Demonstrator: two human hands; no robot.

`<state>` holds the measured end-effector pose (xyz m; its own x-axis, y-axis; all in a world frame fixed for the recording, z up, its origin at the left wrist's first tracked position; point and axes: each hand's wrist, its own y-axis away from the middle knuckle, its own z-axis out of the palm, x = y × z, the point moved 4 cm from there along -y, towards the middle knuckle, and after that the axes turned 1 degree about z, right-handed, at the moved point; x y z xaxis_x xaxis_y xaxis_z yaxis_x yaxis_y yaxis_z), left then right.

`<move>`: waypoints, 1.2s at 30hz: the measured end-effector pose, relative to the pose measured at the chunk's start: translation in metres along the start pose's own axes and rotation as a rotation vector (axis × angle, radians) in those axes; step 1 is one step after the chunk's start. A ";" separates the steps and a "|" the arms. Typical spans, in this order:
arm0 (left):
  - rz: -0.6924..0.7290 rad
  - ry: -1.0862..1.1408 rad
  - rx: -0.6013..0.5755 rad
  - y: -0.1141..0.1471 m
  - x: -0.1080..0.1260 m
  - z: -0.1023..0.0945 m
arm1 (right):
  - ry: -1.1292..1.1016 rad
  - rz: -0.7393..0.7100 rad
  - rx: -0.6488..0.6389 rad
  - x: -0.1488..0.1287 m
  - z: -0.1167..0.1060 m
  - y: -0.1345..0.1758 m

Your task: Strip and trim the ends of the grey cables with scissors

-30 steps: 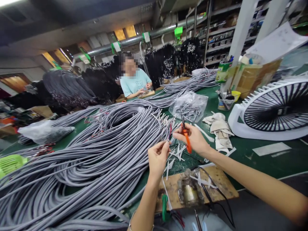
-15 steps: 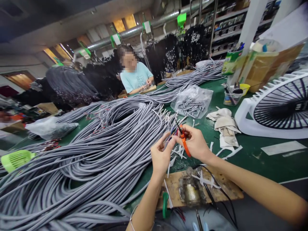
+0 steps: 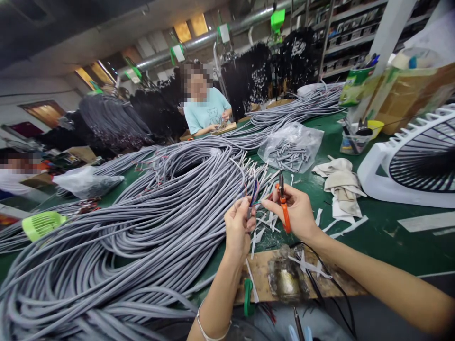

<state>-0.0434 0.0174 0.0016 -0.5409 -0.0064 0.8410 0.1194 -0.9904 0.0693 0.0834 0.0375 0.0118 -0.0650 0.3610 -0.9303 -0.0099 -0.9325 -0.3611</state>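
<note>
My left hand point(image 3: 239, 225) pinches the end of a grey cable, its thin coloured wires point(image 3: 254, 193) fanning out above the fingers, blue, red and green among them. In my right hand point(image 3: 296, 210) is a pair of orange-handled snips point(image 3: 285, 213), dark jaws pointing up. The right thumb and fingers are also close to a reddish and a green wire that run across from the left hand. Behind both hands lie the stripped, pale ends point(image 3: 259, 173) of a big bundle of grey cables point(image 3: 152, 208).
A clear bag of grey sleeve pieces point(image 3: 289, 151) lies beyond my hands. At right are a crumpled cloth point(image 3: 339, 182) and a white fan point(image 3: 377, 184). A wooden board point(image 3: 263, 270) with a metal block point(image 3: 287, 282) sits nearest me. Across the table sits a person point(image 3: 206, 111).
My hands have moved apart, and the right one with the snips has shifted right. The coloured wires now stand spread out above the left fingers. The view has turned slightly left.
</note>
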 end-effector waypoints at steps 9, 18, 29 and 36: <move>0.035 -0.209 -0.047 -0.001 -0.007 -0.001 | -0.058 0.021 -0.052 -0.005 -0.002 -0.002; 0.059 -0.273 -0.100 -0.002 -0.013 -0.002 | -0.094 0.047 -0.041 -0.006 -0.004 -0.003; 0.084 -0.224 -0.325 0.012 0.012 0.005 | -0.278 0.240 -0.078 0.003 -0.002 -0.008; 0.336 -0.298 -0.361 0.019 0.020 0.003 | 0.054 0.128 -0.311 -0.005 0.001 -0.002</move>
<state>-0.0492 -0.0010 0.0214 -0.2584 -0.3419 0.9035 -0.0752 -0.9253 -0.3717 0.0823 0.0377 0.0173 0.0072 0.2497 -0.9683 0.3005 -0.9241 -0.2361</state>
